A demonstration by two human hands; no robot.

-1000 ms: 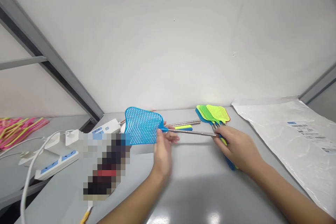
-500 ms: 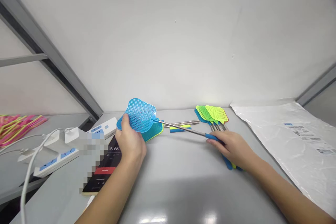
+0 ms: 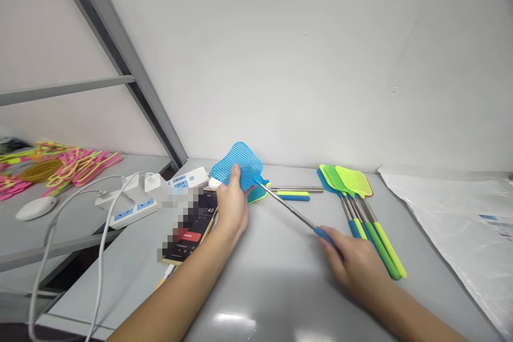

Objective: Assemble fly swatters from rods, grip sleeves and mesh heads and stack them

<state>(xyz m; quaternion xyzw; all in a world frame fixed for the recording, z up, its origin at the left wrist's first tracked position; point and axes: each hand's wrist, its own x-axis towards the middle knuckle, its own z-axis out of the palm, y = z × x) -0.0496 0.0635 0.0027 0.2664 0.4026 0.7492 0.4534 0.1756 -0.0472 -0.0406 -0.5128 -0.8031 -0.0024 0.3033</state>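
A blue fly swatter with a metal rod spans the space between my two hands, above the table. My left hand is closed on its mesh head, thumb on top. At the other end, my right hand wraps round the blue grip. Behind my left hand lies a teal mesh head with a yellow-green rim, partly covered. Metal rods and loose yellow and blue grips lie beside it. Right of these, a fanned stack of swatters in yellow-green, green and blue rests with handles toward me.
A phone lies left of my left forearm, partly pixelated. Power strips with white cables stand further left, near a white mouse and bundled pink and yellow cords. A white plastic bag covers the right side.
The view has turned left. My right hand has come down and toward me, tilting the swatter's rod more steeply and uncovering the stacked swatters' handles. Both hands keep their hold.
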